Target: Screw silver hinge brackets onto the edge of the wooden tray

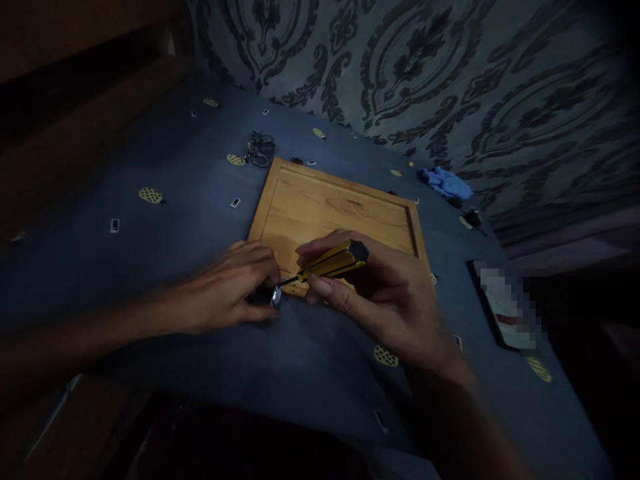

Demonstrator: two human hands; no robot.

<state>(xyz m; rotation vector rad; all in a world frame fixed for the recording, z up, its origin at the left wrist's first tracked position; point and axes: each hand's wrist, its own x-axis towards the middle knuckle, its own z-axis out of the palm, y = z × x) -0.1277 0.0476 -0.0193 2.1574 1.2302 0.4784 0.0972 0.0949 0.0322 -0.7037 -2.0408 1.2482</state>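
Observation:
My right hand is closed around a screwdriver with a yellow and black handle, its thin shaft slanting down to the left. The shaft's tip meets, or comes very near, a small silvery metal piece whose kind I cannot make out. My left hand pinches that piece from the left between thumb and fingers, and its inner side is in shadow. Both hands are at the near edge of a rimmed wooden board, with my right hand hiding part of it.
A blue printed cloth covers the table. Behind the board lies a dark tangled bundle. On the right are a crumpled blue item, a small black object and a phone. A patterned wall covering rises behind.

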